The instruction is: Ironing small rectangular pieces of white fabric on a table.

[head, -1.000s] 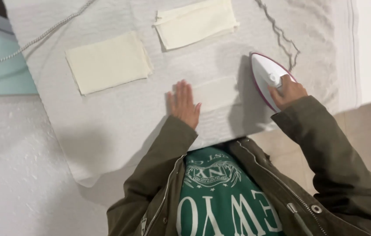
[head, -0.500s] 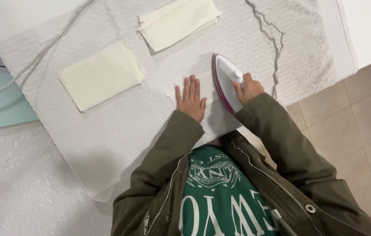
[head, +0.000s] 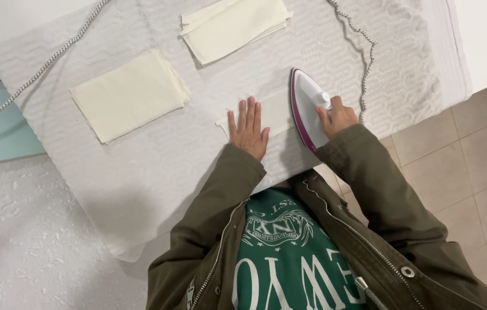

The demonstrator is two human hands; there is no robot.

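In the head view, the left hand [head: 248,128] lies flat with its fingers spread on a small cream cloth piece [head: 272,112] near the front edge of the ironing board [head: 140,172]. The right hand [head: 338,116] is closed around the handle of the white and magenta iron [head: 308,106], which stands on the right end of this cloth.

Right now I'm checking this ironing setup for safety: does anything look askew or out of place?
Mostly tidy. The iron's cord snakes loosely across the pad beside the iron, near the right hand. The left hand lies flat on the cloth strip, close to the iron.
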